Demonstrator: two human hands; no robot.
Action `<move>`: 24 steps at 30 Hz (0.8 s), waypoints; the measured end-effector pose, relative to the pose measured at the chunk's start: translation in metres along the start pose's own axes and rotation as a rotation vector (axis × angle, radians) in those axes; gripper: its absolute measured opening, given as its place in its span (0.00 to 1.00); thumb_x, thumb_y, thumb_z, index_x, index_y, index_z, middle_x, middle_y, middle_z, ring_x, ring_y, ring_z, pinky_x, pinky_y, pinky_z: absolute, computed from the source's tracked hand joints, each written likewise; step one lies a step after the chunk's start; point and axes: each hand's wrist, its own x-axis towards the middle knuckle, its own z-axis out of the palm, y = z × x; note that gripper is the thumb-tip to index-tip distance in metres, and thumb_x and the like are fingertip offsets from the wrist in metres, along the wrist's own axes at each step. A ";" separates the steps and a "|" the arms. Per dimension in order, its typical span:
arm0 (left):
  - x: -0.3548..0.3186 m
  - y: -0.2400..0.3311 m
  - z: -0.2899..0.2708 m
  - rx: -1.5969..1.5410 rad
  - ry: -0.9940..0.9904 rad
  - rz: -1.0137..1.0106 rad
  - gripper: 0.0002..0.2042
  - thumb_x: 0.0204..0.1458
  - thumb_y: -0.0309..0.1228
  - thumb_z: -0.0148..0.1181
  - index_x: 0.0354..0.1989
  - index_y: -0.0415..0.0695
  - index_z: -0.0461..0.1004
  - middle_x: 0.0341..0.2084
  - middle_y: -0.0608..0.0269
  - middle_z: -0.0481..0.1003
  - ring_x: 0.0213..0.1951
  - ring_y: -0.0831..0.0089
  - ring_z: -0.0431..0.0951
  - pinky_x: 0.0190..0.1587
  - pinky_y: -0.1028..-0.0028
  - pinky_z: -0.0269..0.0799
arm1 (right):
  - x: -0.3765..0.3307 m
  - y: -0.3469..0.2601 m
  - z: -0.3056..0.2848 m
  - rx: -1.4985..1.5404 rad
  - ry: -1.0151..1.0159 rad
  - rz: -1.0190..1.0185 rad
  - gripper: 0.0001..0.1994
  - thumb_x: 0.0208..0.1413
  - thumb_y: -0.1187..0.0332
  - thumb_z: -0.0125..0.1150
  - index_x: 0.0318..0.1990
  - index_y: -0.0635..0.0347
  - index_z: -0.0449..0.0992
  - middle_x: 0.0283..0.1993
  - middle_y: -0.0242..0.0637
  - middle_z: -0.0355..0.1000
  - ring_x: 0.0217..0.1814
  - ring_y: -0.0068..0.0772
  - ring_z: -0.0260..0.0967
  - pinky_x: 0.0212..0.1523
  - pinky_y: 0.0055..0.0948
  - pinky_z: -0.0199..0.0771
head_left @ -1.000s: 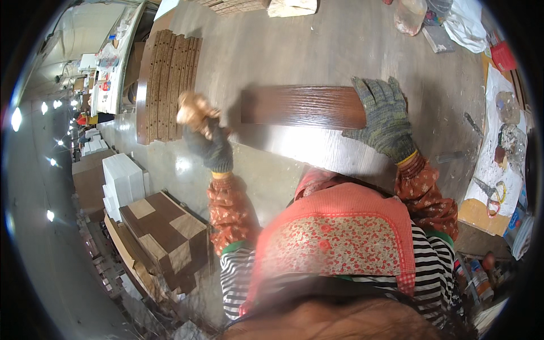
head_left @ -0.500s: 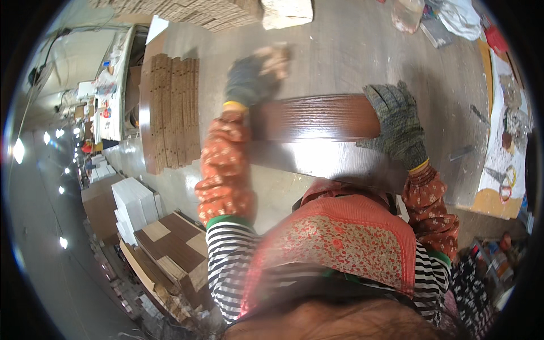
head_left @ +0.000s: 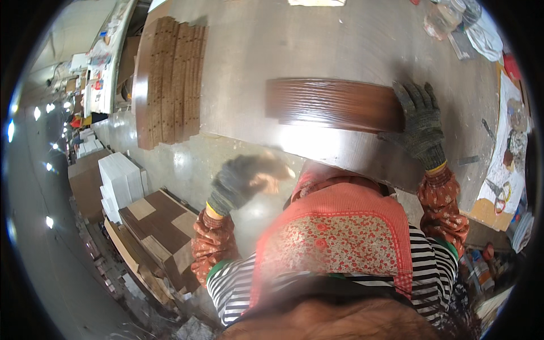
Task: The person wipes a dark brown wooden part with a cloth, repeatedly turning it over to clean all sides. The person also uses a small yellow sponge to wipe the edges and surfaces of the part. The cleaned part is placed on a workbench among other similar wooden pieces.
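A dark brown wood-grain board [head_left: 334,105] lies crosswise on the worktable, its surface glossy. My right hand [head_left: 420,122], in a grey knit glove, rests at the board's right end. Its fingers are stretched out and spread, with the thumb toward the near edge. Off the table's near edge, over the floor, is my left hand [head_left: 243,178]. It wears a dark glove with bare fingertips and is apart from the board. Motion blur smears its fingers, so whether it holds anything cannot be made out.
A row of narrow brown boards with holes [head_left: 173,85] stands at the table's left. Scissors [head_left: 500,190] lie on white paper at the right. Beyond are a plastic jar [head_left: 445,20] and bags. White boxes [head_left: 120,178] and a patterned stack of panels [head_left: 161,226] occupy the lower left.
My left hand has come back from above the table, beyond the board's left end, to over the floor near my body. The right hand stays at the board's right end. The view has shifted.
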 end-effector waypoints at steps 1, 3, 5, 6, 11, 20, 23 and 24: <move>0.000 -0.004 -0.006 0.138 0.027 -0.209 0.28 0.46 0.32 0.70 0.60 0.51 0.76 0.50 0.50 0.78 0.49 0.50 0.78 0.52 0.56 0.75 | 0.000 -0.001 -0.001 -0.002 0.003 -0.007 0.56 0.34 0.40 0.79 0.72 0.55 0.60 0.68 0.47 0.64 0.72 0.52 0.58 0.79 0.58 0.43; 0.001 -0.017 -0.017 0.402 0.238 -0.171 0.30 0.46 0.36 0.72 0.62 0.56 0.74 0.55 0.53 0.76 0.51 0.55 0.76 0.54 0.59 0.74 | 0.000 -0.002 -0.002 -0.014 -0.009 0.001 0.56 0.34 0.41 0.79 0.71 0.56 0.61 0.68 0.48 0.64 0.72 0.53 0.58 0.79 0.58 0.43; 0.006 -0.035 -0.026 0.503 0.387 -0.213 0.31 0.48 0.39 0.73 0.64 0.60 0.72 0.59 0.57 0.74 0.54 0.61 0.74 0.55 0.60 0.74 | -0.001 -0.002 -0.003 -0.036 -0.030 0.024 0.55 0.37 0.37 0.76 0.72 0.55 0.60 0.69 0.47 0.63 0.74 0.52 0.55 0.79 0.57 0.42; 0.010 -0.045 -0.032 0.530 0.457 -0.183 0.33 0.48 0.39 0.73 0.65 0.61 0.71 0.60 0.57 0.73 0.55 0.59 0.73 0.56 0.59 0.73 | -0.001 -0.002 -0.002 -0.052 -0.074 0.054 0.55 0.38 0.36 0.74 0.72 0.55 0.60 0.70 0.46 0.62 0.75 0.51 0.54 0.79 0.57 0.41; 0.078 -0.110 -0.076 0.682 0.623 -0.046 0.30 0.51 0.40 0.70 0.65 0.61 0.71 0.62 0.54 0.70 0.59 0.50 0.71 0.61 0.52 0.68 | -0.001 0.000 0.002 -0.051 -0.001 0.010 0.55 0.35 0.38 0.76 0.71 0.56 0.62 0.68 0.49 0.64 0.73 0.53 0.57 0.79 0.57 0.43; 0.132 -0.160 -0.072 0.434 0.161 -0.537 0.28 0.58 0.56 0.58 0.53 0.43 0.77 0.43 0.38 0.80 0.46 0.39 0.80 0.46 0.50 0.77 | -0.009 0.008 0.009 -0.081 0.042 -0.012 0.47 0.41 0.47 0.71 0.71 0.51 0.63 0.67 0.46 0.65 0.73 0.51 0.58 0.79 0.56 0.44; 0.065 -0.117 -0.048 0.397 -0.129 -0.531 0.26 0.57 0.51 0.62 0.55 0.42 0.78 0.36 0.47 0.83 0.41 0.53 0.85 0.43 0.58 0.79 | -0.006 0.011 0.012 -0.118 -0.014 -0.004 0.41 0.47 0.56 0.67 0.72 0.48 0.63 0.69 0.44 0.64 0.75 0.48 0.55 0.80 0.54 0.42; 0.042 -0.103 -0.051 0.072 -0.282 -0.660 0.26 0.55 0.48 0.65 0.54 0.39 0.78 0.34 0.49 0.83 0.39 0.54 0.85 0.42 0.60 0.79 | -0.004 0.012 0.013 -0.127 -0.027 -0.017 0.42 0.45 0.53 0.68 0.72 0.49 0.63 0.69 0.44 0.64 0.75 0.49 0.55 0.80 0.55 0.42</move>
